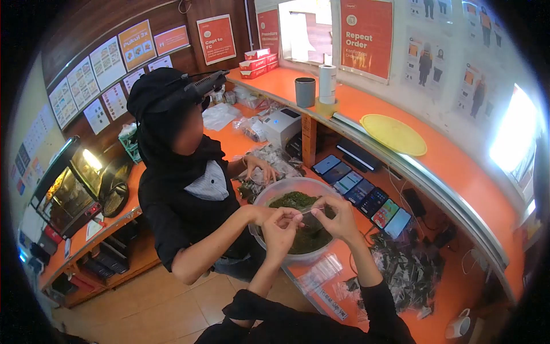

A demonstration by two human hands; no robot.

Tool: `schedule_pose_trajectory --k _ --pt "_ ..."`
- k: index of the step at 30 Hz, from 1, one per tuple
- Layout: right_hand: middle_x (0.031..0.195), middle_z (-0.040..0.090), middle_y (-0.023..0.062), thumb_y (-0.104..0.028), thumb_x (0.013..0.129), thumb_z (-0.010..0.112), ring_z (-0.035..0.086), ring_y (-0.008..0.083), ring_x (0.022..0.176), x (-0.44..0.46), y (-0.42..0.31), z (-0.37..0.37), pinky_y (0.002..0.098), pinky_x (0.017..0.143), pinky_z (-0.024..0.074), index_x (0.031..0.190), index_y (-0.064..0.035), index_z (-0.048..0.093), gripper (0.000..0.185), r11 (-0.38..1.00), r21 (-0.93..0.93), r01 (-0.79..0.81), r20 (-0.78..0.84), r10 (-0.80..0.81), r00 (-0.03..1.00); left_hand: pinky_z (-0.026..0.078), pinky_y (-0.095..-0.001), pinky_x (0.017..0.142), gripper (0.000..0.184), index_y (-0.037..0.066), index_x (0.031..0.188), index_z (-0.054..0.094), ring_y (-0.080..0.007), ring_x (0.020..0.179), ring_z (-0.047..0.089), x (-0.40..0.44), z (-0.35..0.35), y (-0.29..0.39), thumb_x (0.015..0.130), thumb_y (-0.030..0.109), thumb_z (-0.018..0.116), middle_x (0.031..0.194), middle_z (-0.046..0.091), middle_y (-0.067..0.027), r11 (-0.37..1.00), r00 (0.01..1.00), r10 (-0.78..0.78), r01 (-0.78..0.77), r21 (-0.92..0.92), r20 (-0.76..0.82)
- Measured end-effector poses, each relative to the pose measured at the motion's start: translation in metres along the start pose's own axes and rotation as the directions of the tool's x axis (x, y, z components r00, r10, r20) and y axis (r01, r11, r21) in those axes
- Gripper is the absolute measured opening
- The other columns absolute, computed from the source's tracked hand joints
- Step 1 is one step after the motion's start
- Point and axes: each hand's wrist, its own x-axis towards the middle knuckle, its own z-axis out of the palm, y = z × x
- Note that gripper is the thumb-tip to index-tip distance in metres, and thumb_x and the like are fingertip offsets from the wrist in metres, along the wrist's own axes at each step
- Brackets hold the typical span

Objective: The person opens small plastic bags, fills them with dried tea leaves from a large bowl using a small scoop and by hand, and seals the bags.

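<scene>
Over a round clear plastic tub [260, 203] of dark green chopped stuff [295, 200], my two hands are raised close together. My left hand [281, 229] pinches one side of a small clear plastic bag [307, 211]. The other side of the bag is between the thumb and finger of my right hand [335, 217]. Beside the tub at the front lies a stack of empty clear bags [322, 274]. To the right is a large pile of small filled bags [404, 269].
A co-worker [189, 172] stands at the left, one hand [260, 169] at another pile of small bags [278, 160]. Several phones [361, 189] lie in a row right of the tub. A raised orange shelf [452, 166] holds a yellow lid [393, 135] and a grey cup [305, 93]. A white mug [458, 325] is at lower right.
</scene>
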Motion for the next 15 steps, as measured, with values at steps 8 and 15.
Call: schedule_pose_trajectory --k 8,15 --pt "0.078 0.066 0.01 -0.009 0.08 0.072 0.064 0.026 0.072 -0.004 -0.012 -0.009 0.0354 0.07 0.0455 0.084 -0.0033 0.066 0.009 0.974 -0.174 0.142 0.104 -0.125 0.987 0.056 -0.0242 0.063 0.003 -0.003 0.09 0.07 -0.0128 0.07 0.069 -0.004 0.009 -0.001 0.088 -0.002 0.071 0.08 0.071 -0.0073 0.999 1.0 0.018 -0.018 0.039 0.0" --pt "0.074 0.062 0.0097 -0.008 0.075 0.072 0.062 0.0276 0.072 -0.005 -0.016 -0.006 0.0362 0.073 0.0454 0.08 -0.0039 0.063 0.011 0.956 -0.237 0.17 0.139 -0.14 0.98 0.057 -0.0251 0.063 0.003 -0.003 0.087 0.07 -0.0116 0.069 0.068 -0.005 0.017 -0.007 0.086 -0.006 0.07 0.078 0.07 -0.0069 0.998 0.999 0.05 -0.051 0.024 0.02"
